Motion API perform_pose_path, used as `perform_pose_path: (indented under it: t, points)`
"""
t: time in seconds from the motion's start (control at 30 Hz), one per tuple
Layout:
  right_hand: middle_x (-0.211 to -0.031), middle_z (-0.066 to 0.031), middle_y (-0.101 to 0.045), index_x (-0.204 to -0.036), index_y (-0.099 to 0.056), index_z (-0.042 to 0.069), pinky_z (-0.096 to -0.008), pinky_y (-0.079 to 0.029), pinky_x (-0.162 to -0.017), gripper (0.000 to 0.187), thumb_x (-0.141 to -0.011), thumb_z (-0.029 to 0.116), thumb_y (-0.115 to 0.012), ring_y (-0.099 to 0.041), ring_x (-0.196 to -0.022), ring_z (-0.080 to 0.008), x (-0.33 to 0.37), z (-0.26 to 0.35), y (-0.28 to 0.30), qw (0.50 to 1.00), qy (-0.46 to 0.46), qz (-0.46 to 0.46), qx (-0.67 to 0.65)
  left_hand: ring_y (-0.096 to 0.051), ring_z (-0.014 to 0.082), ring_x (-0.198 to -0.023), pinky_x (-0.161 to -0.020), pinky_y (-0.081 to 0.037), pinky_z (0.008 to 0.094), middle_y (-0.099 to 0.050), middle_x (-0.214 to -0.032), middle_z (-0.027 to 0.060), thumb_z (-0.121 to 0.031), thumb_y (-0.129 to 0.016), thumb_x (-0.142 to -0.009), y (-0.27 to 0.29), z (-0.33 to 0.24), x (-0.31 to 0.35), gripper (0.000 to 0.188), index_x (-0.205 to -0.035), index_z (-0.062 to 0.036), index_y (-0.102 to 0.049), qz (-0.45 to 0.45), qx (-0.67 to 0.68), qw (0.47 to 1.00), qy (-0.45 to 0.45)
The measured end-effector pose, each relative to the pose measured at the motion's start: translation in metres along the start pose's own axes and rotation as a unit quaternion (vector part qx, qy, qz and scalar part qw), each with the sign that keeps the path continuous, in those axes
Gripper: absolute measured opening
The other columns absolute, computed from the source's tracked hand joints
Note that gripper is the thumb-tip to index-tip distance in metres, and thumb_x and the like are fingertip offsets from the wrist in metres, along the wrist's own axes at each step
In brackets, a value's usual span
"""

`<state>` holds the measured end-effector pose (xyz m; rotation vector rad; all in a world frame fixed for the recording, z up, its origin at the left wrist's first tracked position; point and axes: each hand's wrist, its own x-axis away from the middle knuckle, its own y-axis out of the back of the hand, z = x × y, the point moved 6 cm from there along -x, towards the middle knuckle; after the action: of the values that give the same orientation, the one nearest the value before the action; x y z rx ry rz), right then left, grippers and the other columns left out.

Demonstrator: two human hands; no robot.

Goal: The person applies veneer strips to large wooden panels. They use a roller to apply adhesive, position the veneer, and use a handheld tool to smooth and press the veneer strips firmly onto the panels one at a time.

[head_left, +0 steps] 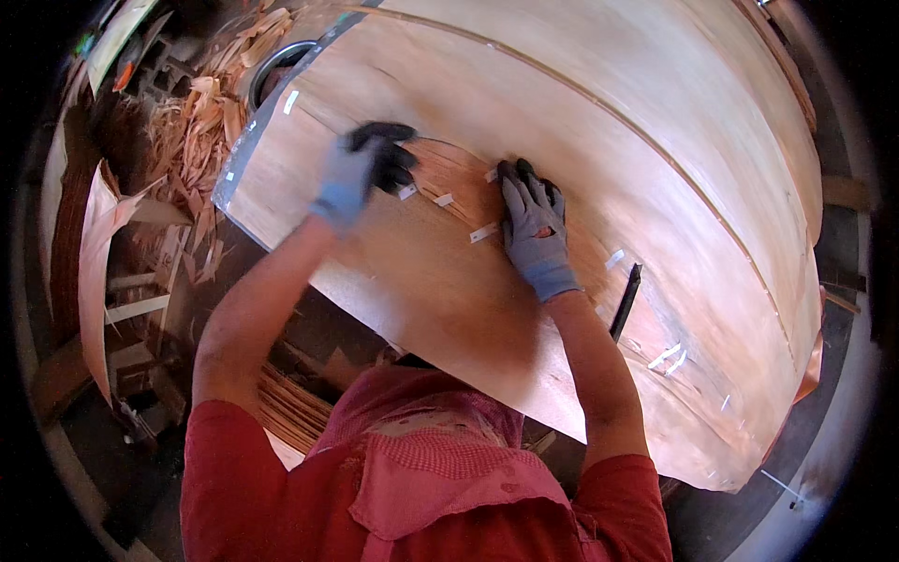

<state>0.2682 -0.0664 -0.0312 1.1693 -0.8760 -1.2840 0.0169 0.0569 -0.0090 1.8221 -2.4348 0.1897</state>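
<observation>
A large pale wood veneer sheet (403, 272) lies before me. Let into it is a darker reddish-brown strip of veneer (456, 173), with small white tape pieces (483, 233) along its lower edge. My right hand (536, 225), in a grey glove with black fingertips, lies on the sheet at the strip's right end, fingers stretched out. My left hand (365, 173), gloved alike, is over the strip's left end. Its fingers look bent but are smeared by motion, so whether they hold anything is unclear. A slim black tool (626, 302) lies on the sheet beside my right forearm.
More white tape pieces (666, 357) stick to the sheet at the right. A narrow brown strip (646, 150) crosses its far part. Wood scraps and shavings (201, 131) are heaped at the left, near a round metal-rimmed object (272, 70). Stacked veneer (292, 405) sits below the near edge.
</observation>
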Motion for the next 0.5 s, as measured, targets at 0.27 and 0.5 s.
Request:
perform_pose_path:
  t: [0.27,0.5]
  points:
    - [-0.148,-0.0076,-0.04,-0.142,-0.043,0.014,-0.0523,-0.025,-0.112,0.062,-0.082,0.01,-0.06,-0.03,-0.141,-0.0274,0.003,0.01,0.015,0.999,0.027,-0.018,0.025,-0.063,0.0274,-0.108,-0.092,-0.05,0.04,-0.064,-0.12,0.0145,-0.026,-0.047,-0.1,0.021,0.013,0.055,0.038,-0.127,-0.0024,-0.057,-0.047,-0.268,0.945,-0.182]
    - [-0.142,-0.0097,-0.048,-0.141,-0.044,0.012,-0.0469,-0.029,-0.111,0.059,-0.084,0.005,-0.057,-0.038,-0.136,-0.0288,-0.001,0.008,0.013,0.998,0.046,-0.009,-0.049,-0.024,0.0335,-0.143,-0.114,-0.013,0.0583,-0.03,-0.154,0.0102,-0.035,-0.053,-0.093,-0.015,0.016,0.061,0.06,-0.147,-0.0176,-0.036,-0.011,-0.603,0.747,-0.281]
